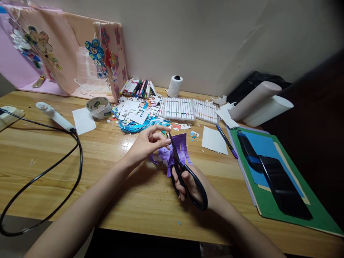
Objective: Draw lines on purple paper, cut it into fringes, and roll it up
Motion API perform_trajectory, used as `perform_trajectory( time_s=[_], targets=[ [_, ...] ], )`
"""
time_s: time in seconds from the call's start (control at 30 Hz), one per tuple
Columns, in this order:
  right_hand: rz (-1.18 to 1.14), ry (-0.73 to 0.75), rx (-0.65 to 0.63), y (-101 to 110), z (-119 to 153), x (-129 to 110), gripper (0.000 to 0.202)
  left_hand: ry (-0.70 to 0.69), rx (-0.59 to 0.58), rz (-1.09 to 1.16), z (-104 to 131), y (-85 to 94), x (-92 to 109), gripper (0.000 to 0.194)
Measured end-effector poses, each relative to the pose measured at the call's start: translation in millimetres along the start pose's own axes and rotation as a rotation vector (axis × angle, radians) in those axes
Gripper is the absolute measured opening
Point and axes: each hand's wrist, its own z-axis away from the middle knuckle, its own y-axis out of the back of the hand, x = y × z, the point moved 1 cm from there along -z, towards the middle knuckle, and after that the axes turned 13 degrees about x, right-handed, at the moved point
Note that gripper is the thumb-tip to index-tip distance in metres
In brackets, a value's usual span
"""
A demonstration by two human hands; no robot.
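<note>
Black-handled scissors [176, 154] are gripped in my right hand [185, 182], with my thumb and fingers in the handle loops. Their blades point up and away, almost closed. Beside the blade tips is my left hand [153, 141]; its index finger is stretched out over them, while the thumb bends in toward curled fingers. Anything pinched there is too small or hidden to make out. Under and behind the blades sits purple wavy-lined paper [183, 143], slit into strips. Part of it is covered by my hands, and I cannot tell whether it is held or lying on the wooden table [150, 215].
Paper scraps [134, 114], a tape roll [99, 107], marker sets [178, 108] and a thread spool [175, 86] stand behind. At left are a glue gun [55, 116] and black cable [80, 161]. A phone [285, 186] rests on green sheets [317, 215] at right.
</note>
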Motion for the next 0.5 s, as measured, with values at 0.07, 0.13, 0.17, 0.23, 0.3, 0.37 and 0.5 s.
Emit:
perform_trajectory(
  time_s=[0.07,0.13,0.17,0.23,0.3,0.37,0.5],
  targets=[
    [0.006,0.001,0.007,-0.1,-0.4,3.2,0.068,0.002,0.002,0.009,-0.6,1.0,-0.9,0.043],
    [0.012,-0.009,0.022,-1.2,-1.4,4.7,0.066,0.012,0.002,0.021,-1.1,2.2,-2.2,0.044],
    [0.003,-0.019,0.035,-2.0,-2.0,4.9,0.065,0.022,-0.004,0.028,-1.4,2.8,-3.0,0.045],
    [-0.034,-0.037,0.065,-3.9,-3.6,4.6,0.063,0.047,-0.026,0.040,-2.7,4.6,-4.4,0.045],
    [-0.071,-0.049,0.089,-5.4,-5.2,3.8,0.064,0.053,-0.038,0.036,-5.3,8.3,-4.3,0.043],
    [-0.089,-0.058,0.101,-5.8,-6.7,3.4,0.067,0.036,-0.019,0.006,-9.5,15.5,-1.5,0.041],
    [-0.187,-0.101,0.127,-2.6,-9.1,4.7,0.073,-0.048,0.174,-0.137,-19.5,43.5,8.6,0.032]
  ],
)
